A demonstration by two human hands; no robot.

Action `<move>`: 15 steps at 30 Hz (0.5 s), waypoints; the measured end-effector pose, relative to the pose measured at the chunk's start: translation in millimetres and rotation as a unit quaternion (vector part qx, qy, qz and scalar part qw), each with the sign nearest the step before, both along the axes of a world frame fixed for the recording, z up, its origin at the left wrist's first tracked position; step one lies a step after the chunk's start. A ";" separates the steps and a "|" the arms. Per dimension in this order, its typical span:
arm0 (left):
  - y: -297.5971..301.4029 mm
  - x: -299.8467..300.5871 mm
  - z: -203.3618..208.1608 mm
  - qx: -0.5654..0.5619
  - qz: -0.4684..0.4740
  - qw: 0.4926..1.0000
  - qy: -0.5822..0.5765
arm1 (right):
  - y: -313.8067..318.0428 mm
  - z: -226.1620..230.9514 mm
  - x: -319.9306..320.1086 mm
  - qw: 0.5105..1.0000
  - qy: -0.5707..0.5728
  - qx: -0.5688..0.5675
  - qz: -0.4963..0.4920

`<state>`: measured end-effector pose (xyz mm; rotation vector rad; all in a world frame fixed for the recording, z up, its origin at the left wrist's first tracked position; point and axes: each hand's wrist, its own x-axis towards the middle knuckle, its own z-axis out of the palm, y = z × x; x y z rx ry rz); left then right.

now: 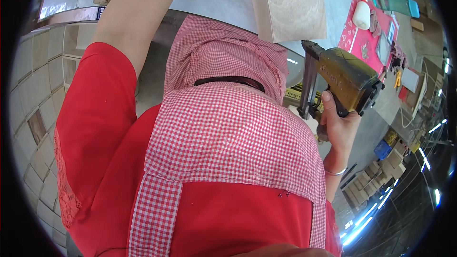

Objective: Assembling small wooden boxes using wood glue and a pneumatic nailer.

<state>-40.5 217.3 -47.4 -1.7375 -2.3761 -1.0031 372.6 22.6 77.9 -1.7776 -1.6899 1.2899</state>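
My right hand [340, 126] is wrapped round the grip of a worn yellow-brown and black nail gun [349, 74]. The tool is held beside my apron on the right, its dark nose just off the near corner of a pale plywood piece [296, 7]. That piece lies on the grey worktable [214, 0] and juts slightly over its front edge. From the left my bare left forearm [138, 14] stretches across the table edge. My left hand is beyond the top of the picture, so what it touches is hidden.
A white glue bottle [362, 15] and a teal-capped bottle [395, 4] are by a pink covering [359, 33] at the right. Light wooden boxes [38, 76] are stacked on the left. Wood blocks [371, 181] and a blue crate [382, 149] stand farther right.
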 end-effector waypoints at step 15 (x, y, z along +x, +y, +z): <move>-16.9 3.1 10.6 -0.035 -0.005 0.998 0.043 | 28.2 26.4 -5.8 0.983 -0.091 0.086 0.132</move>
